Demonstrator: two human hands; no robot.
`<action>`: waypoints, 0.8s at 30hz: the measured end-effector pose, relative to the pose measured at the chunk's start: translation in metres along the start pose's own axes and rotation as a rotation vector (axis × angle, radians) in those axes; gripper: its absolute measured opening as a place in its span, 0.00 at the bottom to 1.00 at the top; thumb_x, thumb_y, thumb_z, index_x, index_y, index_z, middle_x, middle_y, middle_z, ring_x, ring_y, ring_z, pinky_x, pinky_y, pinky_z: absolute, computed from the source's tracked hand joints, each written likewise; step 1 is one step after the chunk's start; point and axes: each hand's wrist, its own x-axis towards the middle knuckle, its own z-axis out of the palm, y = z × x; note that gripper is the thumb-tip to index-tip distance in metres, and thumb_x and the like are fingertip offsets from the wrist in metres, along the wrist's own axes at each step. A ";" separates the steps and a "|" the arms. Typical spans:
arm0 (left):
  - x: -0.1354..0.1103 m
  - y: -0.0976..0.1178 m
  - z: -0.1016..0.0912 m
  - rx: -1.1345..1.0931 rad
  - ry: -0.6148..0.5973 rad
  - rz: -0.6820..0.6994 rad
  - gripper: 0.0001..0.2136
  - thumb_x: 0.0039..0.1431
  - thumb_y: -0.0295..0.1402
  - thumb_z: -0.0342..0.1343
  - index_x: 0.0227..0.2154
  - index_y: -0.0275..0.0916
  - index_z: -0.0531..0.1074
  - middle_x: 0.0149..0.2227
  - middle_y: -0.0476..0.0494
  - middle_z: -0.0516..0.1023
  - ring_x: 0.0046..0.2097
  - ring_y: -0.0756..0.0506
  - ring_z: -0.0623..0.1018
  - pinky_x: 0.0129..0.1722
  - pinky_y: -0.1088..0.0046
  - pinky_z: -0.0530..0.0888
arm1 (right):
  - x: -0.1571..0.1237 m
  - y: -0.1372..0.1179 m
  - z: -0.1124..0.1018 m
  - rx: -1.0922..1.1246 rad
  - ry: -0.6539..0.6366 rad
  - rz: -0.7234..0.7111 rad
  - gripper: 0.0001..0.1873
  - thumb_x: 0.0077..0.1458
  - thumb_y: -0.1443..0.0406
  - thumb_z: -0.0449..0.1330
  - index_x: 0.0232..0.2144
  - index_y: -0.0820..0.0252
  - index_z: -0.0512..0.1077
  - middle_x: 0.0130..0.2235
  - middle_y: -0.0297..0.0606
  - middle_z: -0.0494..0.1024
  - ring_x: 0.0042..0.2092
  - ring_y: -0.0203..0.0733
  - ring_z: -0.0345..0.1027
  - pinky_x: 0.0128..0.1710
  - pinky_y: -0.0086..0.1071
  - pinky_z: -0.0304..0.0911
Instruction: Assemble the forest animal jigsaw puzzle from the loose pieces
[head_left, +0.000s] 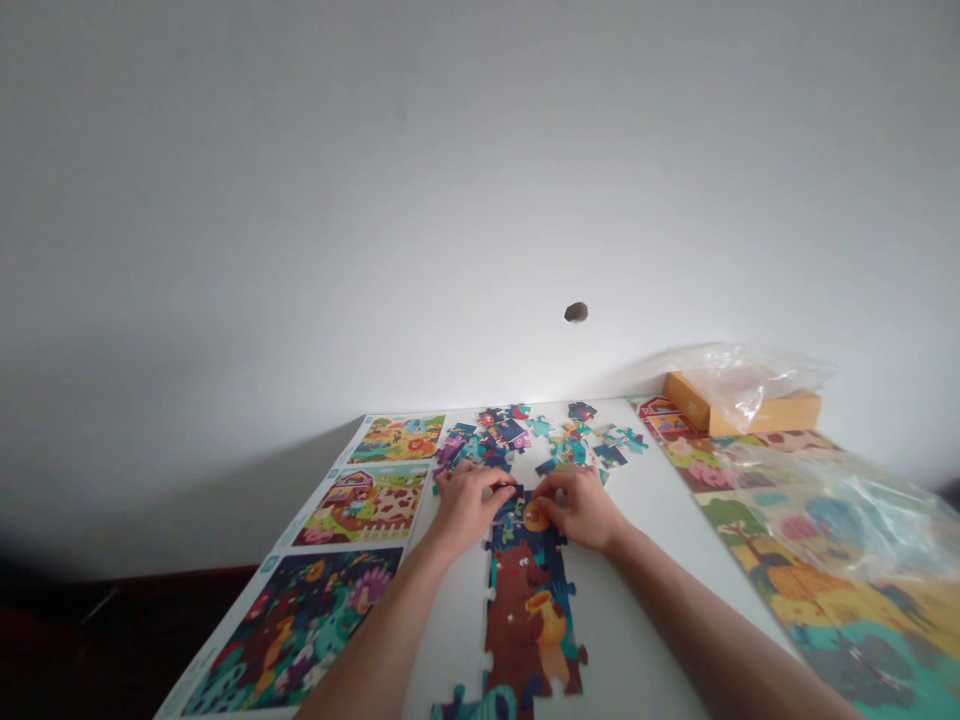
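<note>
The bear puzzle, a joined strip, lies on the white table between our forearms, its long axis running from us toward the wall. The bear stands upright as we see it, head toward the far end; at the near end, teal pieces jut left. Our left hand has thumb and forefinger drawn close at the strip's far left edge; our right hand has its fingertips bunched at the far right, by an orange round shape. We cannot tell whether either pinches a piece. Loose pieces lie scattered just beyond our hands.
</note>
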 end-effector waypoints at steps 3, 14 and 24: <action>-0.001 0.002 -0.001 0.052 0.016 0.025 0.07 0.59 0.40 0.56 0.34 0.52 0.80 0.38 0.51 0.81 0.46 0.41 0.72 0.47 0.64 0.60 | 0.000 0.000 0.000 0.004 0.006 0.001 0.06 0.53 0.66 0.59 0.30 0.54 0.77 0.32 0.33 0.78 0.39 0.41 0.69 0.43 0.33 0.56; -0.002 0.007 0.000 0.110 0.013 0.043 0.05 0.57 0.38 0.58 0.32 0.48 0.79 0.39 0.47 0.77 0.47 0.41 0.69 0.47 0.61 0.58 | 0.001 0.001 0.000 0.008 0.008 0.006 0.06 0.53 0.66 0.58 0.29 0.54 0.76 0.32 0.33 0.78 0.39 0.41 0.69 0.43 0.33 0.57; -0.007 0.011 -0.014 0.035 -0.084 0.164 0.07 0.50 0.35 0.62 0.34 0.47 0.79 0.43 0.49 0.78 0.48 0.39 0.69 0.48 0.61 0.57 | 0.000 0.002 0.000 0.018 0.042 0.019 0.10 0.52 0.69 0.56 0.30 0.54 0.77 0.33 0.34 0.79 0.40 0.41 0.70 0.44 0.33 0.58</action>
